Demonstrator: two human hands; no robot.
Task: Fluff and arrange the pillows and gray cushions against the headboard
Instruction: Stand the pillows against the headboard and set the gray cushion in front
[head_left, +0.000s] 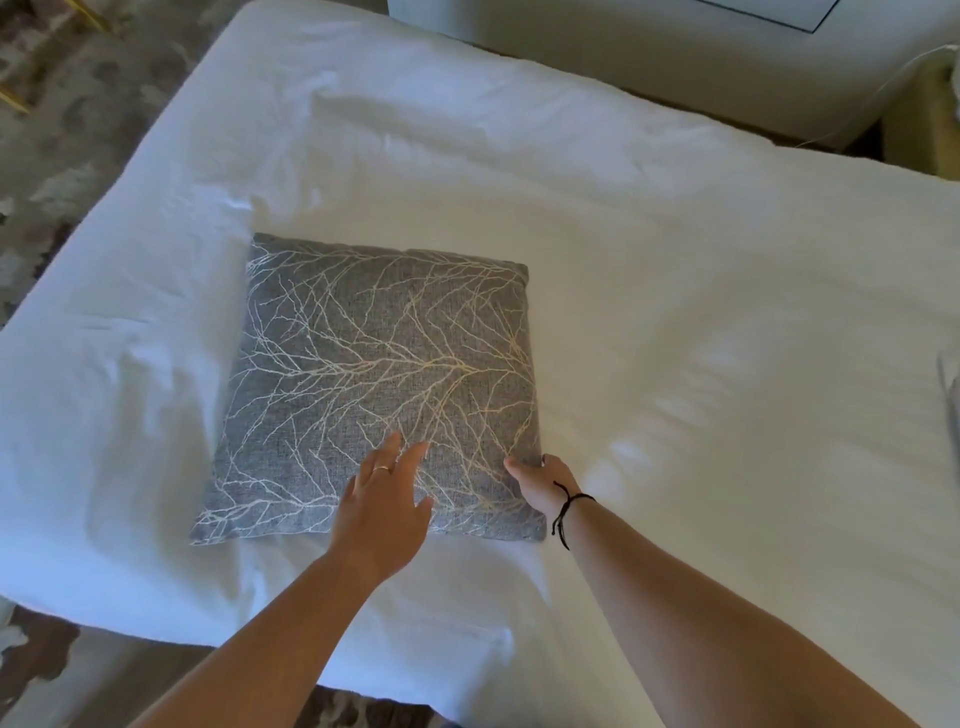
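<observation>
Gray cushion (379, 384) flat on bed (727, 312); right hand (540, 480) pinches near-right edge, left hand (387, 499) open on top. Next: lift toward headboard.

I am noting the cushion (379, 374) showing coarse, matt grey woven cloth with pale thread-like branching lines. The bedsheet (675, 291) is looking like smooth, matt white cloth, creasing softly. The floor (67, 130) is appearing mottled; material unclear.
</observation>
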